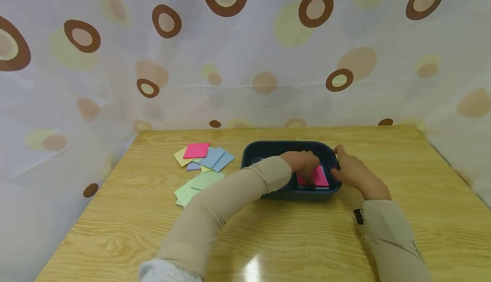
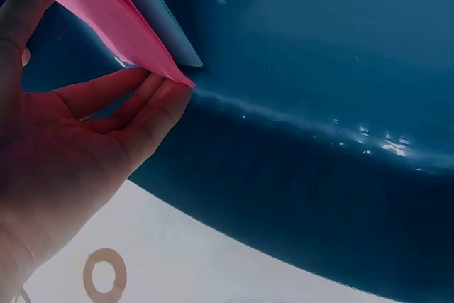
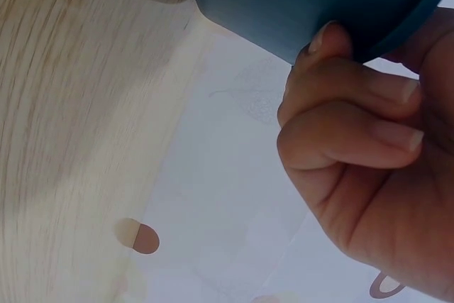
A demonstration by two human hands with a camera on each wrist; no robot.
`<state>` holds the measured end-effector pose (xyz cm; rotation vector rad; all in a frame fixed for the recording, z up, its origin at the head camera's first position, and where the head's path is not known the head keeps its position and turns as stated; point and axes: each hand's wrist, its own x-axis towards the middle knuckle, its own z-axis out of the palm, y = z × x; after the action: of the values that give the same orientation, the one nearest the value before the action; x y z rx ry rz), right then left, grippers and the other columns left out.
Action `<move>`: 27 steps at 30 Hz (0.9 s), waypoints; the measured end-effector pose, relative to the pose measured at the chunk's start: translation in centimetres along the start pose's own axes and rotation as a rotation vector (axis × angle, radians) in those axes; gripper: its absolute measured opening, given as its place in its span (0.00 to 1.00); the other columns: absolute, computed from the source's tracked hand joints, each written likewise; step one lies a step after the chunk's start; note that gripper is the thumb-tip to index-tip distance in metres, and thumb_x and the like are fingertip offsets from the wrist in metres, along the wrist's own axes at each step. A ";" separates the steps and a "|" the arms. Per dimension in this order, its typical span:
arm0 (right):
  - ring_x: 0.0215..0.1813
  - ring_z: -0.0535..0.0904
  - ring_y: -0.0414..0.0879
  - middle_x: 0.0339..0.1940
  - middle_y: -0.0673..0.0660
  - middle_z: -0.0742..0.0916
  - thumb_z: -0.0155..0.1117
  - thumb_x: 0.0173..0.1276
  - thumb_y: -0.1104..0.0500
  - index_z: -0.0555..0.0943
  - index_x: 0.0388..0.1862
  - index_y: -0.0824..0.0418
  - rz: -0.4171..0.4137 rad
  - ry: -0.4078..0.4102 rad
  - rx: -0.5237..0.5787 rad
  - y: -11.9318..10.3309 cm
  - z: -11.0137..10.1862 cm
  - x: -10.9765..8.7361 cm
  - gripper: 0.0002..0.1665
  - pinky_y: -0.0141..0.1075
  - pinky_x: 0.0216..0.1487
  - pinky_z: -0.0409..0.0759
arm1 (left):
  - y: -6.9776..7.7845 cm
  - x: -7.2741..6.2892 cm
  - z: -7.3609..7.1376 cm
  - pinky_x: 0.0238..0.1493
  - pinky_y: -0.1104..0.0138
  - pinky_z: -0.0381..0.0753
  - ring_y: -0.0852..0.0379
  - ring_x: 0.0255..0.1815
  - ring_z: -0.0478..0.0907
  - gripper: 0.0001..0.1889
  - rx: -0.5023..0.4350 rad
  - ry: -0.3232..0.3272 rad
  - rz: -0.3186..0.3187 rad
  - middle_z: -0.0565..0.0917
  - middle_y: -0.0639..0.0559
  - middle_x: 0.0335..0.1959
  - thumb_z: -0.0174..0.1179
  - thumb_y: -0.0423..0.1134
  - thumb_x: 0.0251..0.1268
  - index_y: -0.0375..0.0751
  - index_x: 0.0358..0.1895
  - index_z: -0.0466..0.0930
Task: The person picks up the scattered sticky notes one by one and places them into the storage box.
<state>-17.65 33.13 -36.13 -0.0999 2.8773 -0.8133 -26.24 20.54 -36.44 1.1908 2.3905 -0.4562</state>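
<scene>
A dark blue plastic bin (image 1: 285, 195) sits on the wooden table. Inside its right part my left hand (image 1: 304, 162) holds pink sticky notes (image 1: 319, 177), its thumb and fingers at their edges in the left wrist view. Beside the pink paper stands a light blue sticky note (image 2: 162, 15), close to the bin's inner wall. My right hand (image 1: 353, 169) grips the bin's right rim; in the right wrist view the fingers (image 3: 347, 129) curl on the outside and the thumb is partly hidden.
Left of the bin lies a loose pile of blue notes (image 1: 212, 158), yellow ones and a pink note (image 1: 196, 150) on top. Nearer to me, green notes (image 1: 207, 180) overlap, partly behind my left sleeve (image 1: 226, 201). A patterned cloth (image 1: 245, 60) hangs behind the table.
</scene>
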 end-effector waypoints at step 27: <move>0.22 0.69 0.48 0.20 0.57 0.73 0.54 0.68 0.64 0.51 0.64 0.76 0.006 -0.016 0.011 -0.1 -0.2 -0.1 0.33 0.38 0.25 0.66 | 0.4 -0.4 0.0 0.59 0.67 0.67 0.58 0.59 0.65 0.36 -0.045 -0.006 -0.038 0.69 0.55 0.62 0.68 0.60 0.53 0.52 0.65 0.69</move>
<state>-17.60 33.13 -35.91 -0.0965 2.8565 -0.8229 -25.70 20.54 -36.29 1.1244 2.4093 -0.4154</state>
